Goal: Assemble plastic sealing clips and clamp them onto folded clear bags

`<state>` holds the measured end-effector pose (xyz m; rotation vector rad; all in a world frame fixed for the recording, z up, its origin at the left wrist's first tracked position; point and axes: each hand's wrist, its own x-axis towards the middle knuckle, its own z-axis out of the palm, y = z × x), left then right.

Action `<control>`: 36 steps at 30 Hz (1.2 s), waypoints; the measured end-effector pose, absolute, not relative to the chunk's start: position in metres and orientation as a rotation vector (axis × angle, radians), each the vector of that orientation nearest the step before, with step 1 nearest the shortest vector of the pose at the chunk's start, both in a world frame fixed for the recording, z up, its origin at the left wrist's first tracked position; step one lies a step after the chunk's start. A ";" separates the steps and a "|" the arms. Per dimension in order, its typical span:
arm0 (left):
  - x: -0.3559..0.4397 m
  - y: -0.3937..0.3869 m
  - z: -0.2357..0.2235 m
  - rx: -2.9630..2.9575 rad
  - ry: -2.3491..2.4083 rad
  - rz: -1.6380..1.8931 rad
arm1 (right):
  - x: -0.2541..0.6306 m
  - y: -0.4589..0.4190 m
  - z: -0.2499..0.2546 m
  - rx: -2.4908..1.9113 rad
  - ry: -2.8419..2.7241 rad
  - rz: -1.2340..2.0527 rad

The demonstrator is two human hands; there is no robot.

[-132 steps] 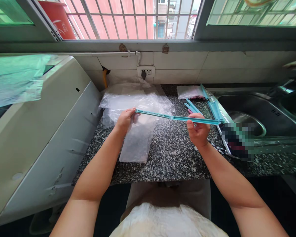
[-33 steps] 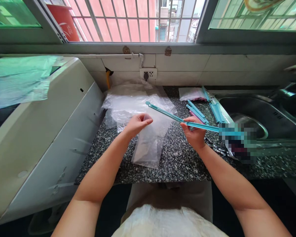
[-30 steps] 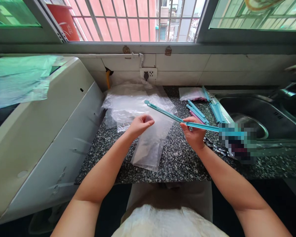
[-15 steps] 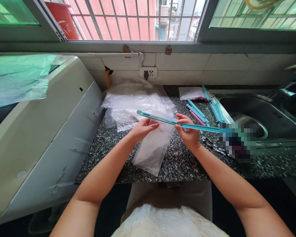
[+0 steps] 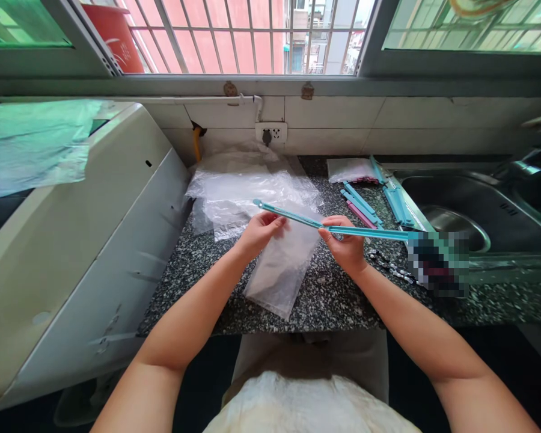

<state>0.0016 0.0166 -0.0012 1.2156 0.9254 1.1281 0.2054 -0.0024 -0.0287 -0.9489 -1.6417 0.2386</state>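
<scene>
A long teal bag sealing clip [image 5: 369, 232] slants across the view, its thin left half lying along the top edge of a clear plastic bag [image 5: 277, 279]. My right hand [image 5: 346, 242] pinches the clip near its middle, at the bag's right corner. At the bag's upper left, my left hand [image 5: 262, 233] is closed, thumb against fingers, on the bag just below the clip. The bag hangs down over the counter. A blurred patch covers the clip's right end.
Several clear plastic bags [image 5: 247, 186] are piled behind my left hand. Teal clips [image 5: 363, 201] and a pink clip [image 5: 360, 214] lie right of centre, near the sink [image 5: 460, 186]. A beige appliance [image 5: 94, 198] stands left. Small shiny packets [image 5: 394, 267] rest on the granite counter [image 5: 342, 307].
The clip has shifted slightly to the right, and its left end with it. My left thumb has drawn back a little to the left. The bag's lower end has risen slightly.
</scene>
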 end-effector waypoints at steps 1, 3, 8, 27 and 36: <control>0.002 0.017 -0.002 1.206 0.941 1.142 | 0.205 -0.002 -0.029 -0.946 -1.652 0.213; 0.004 0.017 -0.003 1.195 0.946 1.160 | 0.205 -0.001 -0.028 -0.946 -1.669 0.171; 0.004 0.015 -0.001 1.203 0.953 1.161 | 0.204 -0.004 -0.025 -0.928 -1.667 0.146; -0.002 0.014 0.010 1.142 0.922 1.282 | 0.236 0.018 -0.024 -1.099 -1.530 -0.062; 0.001 0.014 0.007 1.154 0.887 1.280 | 0.220 0.011 -0.028 -1.006 -1.711 -0.078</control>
